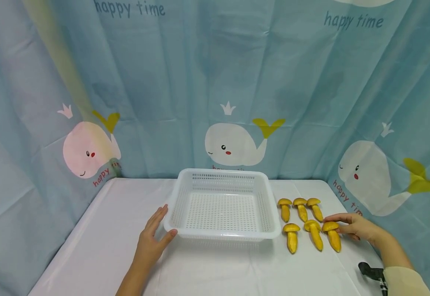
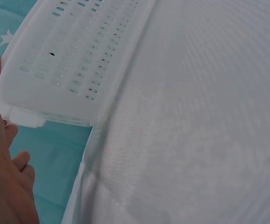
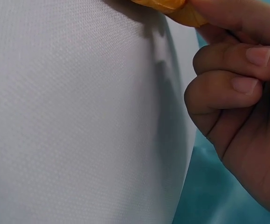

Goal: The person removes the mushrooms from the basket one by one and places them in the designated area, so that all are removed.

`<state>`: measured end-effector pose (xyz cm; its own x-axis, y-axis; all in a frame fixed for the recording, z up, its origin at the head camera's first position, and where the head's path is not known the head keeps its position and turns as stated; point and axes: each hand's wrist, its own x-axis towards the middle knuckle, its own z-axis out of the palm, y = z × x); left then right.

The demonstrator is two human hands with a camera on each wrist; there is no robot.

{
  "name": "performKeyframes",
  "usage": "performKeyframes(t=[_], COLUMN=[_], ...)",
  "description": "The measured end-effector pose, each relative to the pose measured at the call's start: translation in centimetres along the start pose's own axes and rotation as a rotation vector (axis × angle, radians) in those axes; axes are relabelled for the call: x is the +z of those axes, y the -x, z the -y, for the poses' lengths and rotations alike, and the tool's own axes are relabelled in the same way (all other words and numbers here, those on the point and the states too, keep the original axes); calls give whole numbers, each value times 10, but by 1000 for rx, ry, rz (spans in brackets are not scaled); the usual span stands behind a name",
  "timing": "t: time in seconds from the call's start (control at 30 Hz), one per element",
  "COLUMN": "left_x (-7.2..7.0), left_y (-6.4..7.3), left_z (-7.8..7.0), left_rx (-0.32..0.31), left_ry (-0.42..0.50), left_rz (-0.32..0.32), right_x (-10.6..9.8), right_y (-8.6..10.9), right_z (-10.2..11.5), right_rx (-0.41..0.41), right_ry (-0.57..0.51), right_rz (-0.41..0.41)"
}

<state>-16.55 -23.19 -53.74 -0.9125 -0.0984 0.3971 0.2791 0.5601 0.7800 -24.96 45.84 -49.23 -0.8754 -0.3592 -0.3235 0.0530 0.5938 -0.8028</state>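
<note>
a blue curtain [image 1: 185, 82] with whales and "happy time" print hangs behind the white table [image 1: 100, 230] (a black strap [image 1: 372, 272] lies at its right edge).

Basket [image 1: 222, 205] mid-table [image 1: 100, 230], back edge near the curtain [image 1: 185, 82] behind. Six mushrooms [image 1: 308, 222] just right of it, two rows of three, one row behind the other. Left hand [image 1: 153, 238] against the basket's front-left corner. Right hand [image 1: 355, 226] at the right end, touching the front-right mushroom [image 1: 332, 235].
</note>
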Motion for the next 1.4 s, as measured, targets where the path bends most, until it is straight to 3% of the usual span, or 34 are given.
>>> performKeyframes(t=[0.8,1.07,1.4], left_x=[0,0,0], left_y=[-2,0,-2], left_z=[3,3,-1], left_rx=[4,-9,14], left_ry=[3,8,8], left_rz=[5,11,-2], right_x=[8,16,29], right_y=[13,17,21], right_z=[19,28,45], right_rx=[-42,-28,-78], right_ry=[31,24,30], right_rz=[-69,-141,-245])
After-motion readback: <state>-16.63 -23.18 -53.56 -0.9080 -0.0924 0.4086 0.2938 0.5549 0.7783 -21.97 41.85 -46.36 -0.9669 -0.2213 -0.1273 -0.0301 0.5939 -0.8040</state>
